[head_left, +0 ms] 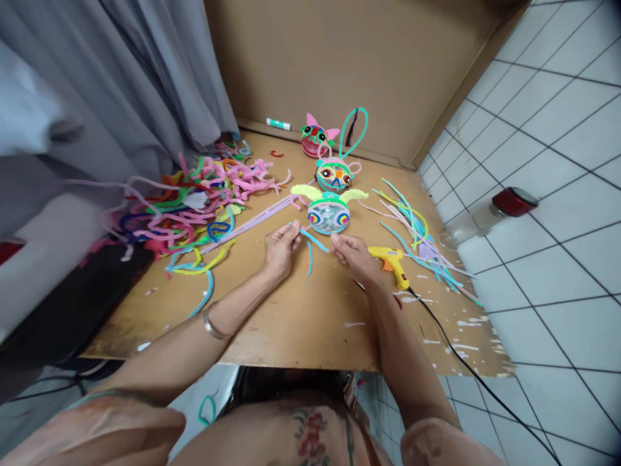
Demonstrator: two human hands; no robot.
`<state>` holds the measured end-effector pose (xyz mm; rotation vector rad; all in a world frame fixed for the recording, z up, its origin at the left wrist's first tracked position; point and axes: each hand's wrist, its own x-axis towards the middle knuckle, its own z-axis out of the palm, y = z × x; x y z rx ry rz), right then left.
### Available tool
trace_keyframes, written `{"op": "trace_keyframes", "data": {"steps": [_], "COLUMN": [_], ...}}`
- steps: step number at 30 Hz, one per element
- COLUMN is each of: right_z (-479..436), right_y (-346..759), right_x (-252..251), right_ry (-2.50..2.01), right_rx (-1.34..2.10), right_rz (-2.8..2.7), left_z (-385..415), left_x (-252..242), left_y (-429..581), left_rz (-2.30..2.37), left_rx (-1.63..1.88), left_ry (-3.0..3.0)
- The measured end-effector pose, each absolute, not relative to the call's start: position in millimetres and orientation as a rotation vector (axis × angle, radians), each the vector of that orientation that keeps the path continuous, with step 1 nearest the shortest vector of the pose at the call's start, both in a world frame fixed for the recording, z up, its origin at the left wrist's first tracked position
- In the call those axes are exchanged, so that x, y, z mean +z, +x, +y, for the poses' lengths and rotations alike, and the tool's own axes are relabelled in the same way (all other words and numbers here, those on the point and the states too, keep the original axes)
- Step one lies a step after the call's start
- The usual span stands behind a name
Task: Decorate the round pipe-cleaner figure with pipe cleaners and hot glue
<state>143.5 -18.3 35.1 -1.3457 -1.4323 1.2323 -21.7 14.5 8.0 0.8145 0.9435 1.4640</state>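
From my head camera, my left hand pinches a light-blue fuzzy pipe-cleaner strip at one end. My right hand has thumb and fingers drawn together at the other end; I cannot tell whether they grip it or only touch. The strip spans the gap between my hands above the brown wooden surface, probably held by its ends to keep it straight.

Just beyond my hands stands a clear round ornament with spiral eyes and yellow-green fuzzy horns, facing me, perhaps to keep its front within reach. The yellow glue gun with an orange trigger lies just right of my right hand, likely for easy pick-up.

Counting: one strip between my hands, one short blue fuzzy piece below it, three face ornaments in a row ahead, one glue gun. The tangled multicoloured pipe-cleaner heap left of my left hand and the loose pastel pipe-cleaner bundle beyond the gun overlap too much to count.
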Motion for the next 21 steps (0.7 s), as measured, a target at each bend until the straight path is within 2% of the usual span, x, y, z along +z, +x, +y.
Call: {"op": "trace_keyframes", "data": {"steps": [11, 21], "right_z": [-19.1, -13.0], "right_y": [134.8, 146.6], "right_x": [33.8, 27.6], "right_ry": [-1.275, -1.268], "right_rx": [1.374, 1.129], "right_rz": [-1.452, -1.294], "left_z": [14.0, 9.3], "left_x": [10.9, 7.9], "left_y": [-23.6, -18.2], "left_rz": [0.944, 0.937], "left_rx": [1.462, 1.411], "left_ry": [0.781, 0.794]}}
